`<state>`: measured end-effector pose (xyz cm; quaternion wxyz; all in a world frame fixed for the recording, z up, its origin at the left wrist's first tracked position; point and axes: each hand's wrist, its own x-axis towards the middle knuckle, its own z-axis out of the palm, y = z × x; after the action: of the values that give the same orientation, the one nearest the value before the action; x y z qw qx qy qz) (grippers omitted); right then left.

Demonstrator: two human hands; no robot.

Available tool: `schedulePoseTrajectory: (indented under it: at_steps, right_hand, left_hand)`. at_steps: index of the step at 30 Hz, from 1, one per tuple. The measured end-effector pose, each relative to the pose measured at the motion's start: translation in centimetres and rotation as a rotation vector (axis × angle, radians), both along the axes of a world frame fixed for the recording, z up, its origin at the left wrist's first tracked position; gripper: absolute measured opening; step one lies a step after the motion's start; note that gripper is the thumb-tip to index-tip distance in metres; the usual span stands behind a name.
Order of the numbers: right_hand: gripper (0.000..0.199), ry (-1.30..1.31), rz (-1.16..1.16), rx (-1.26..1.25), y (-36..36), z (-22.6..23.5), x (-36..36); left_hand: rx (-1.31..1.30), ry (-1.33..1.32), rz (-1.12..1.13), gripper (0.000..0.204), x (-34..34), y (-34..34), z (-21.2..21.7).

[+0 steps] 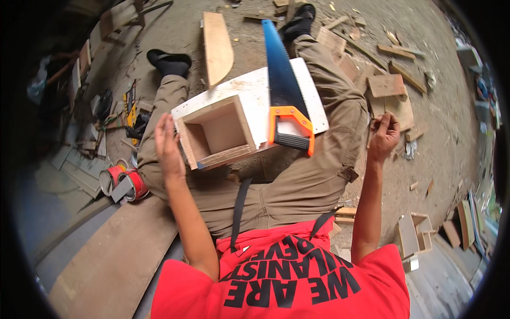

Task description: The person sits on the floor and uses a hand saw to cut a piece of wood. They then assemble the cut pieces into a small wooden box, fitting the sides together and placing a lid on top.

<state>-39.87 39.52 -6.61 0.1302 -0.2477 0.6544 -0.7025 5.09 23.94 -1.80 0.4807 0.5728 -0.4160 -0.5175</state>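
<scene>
Between my legs lies a white board with a small open-topped wooden box at its near left corner. My left hand is at the box's left side, fingers stretched and held together, seemingly resting against it. A handsaw with a blue blade and an orange and black handle lies across the board's right part, its tip pointing away from me. Off to the right, beyond my knee, my right hand is closed with its fingers pinched together. Whatever it may hold is too small to make out.
A light plank with a curved edge lies beyond the board. Wood offcuts are scattered at the right, near another small wooden box. Red cans stand left of my leg, above a wide board.
</scene>
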Motion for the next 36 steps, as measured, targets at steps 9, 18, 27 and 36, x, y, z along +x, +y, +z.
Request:
schedulePoseTrajectory:
  at_steps: [9,18,27,36]
  right_hand:
    - [0.030,0.068,1.069,0.160,-10.7,13.0,16.7]
    - [0.030,0.454,1.148,0.117,-12.3,8.0,23.0]
    - [0.032,0.681,1.113,0.097,-11.9,6.2,24.3]
    - [0.031,0.922,1.314,0.308,-12.4,6.9,24.2]
  left_hand:
    - [-0.034,-0.001,-0.135,0.051,-1.5,0.9,-1.4]
    - [-0.236,0.025,-0.393,0.126,1.3,2.0,-2.4]
    - [-0.341,-0.288,-0.678,0.167,2.6,2.0,-2.2]
    - [-0.275,-0.285,-0.717,0.156,2.7,3.7,-5.7]
